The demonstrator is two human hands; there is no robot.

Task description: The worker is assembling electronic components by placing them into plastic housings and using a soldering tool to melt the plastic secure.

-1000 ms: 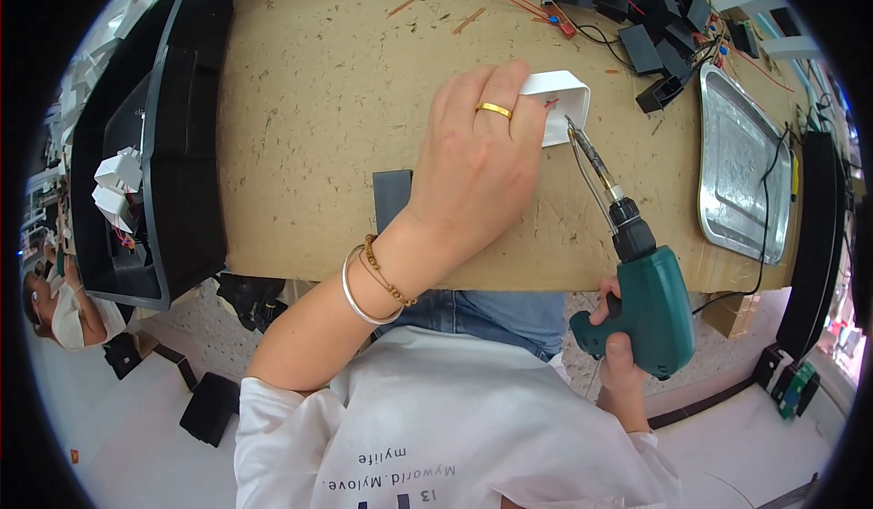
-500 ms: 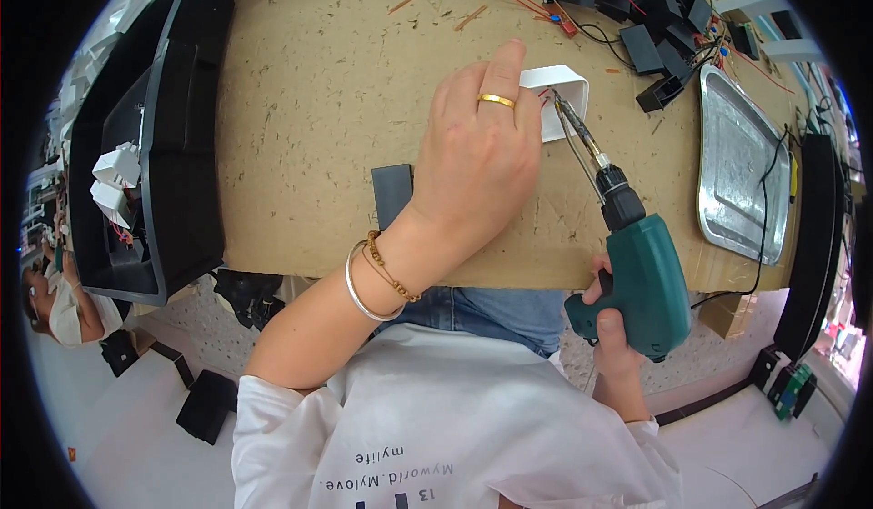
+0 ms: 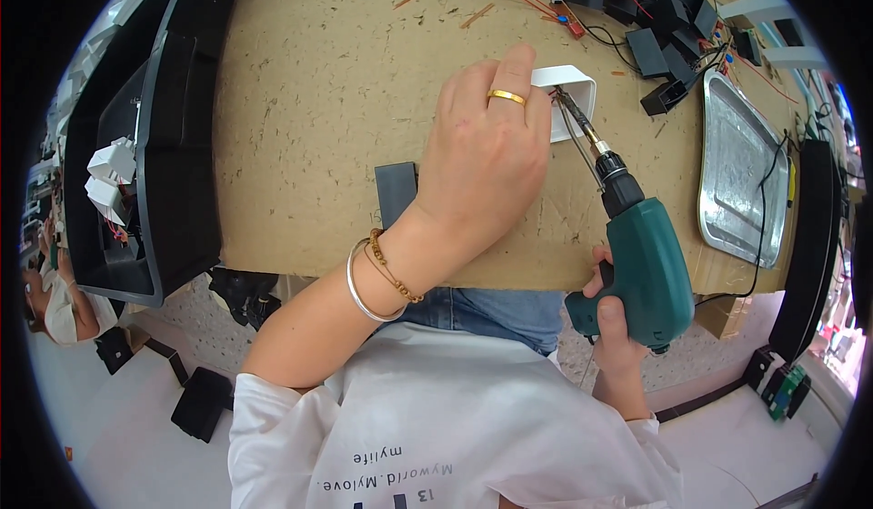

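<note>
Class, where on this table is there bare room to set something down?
Widest: the table, mostly bare between black bin and dark block. Smaller: between green tool and tray. Crowded: the far right corner, heaped with black boxes.

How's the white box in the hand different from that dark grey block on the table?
The white box is pale, while the dark grey block is dark. The left hand holds the white box; the dark grey block lies on the brown tabletop. The white box shows its hollow inside; the dark grey block shows a flat face. Both have straight edges.
</note>
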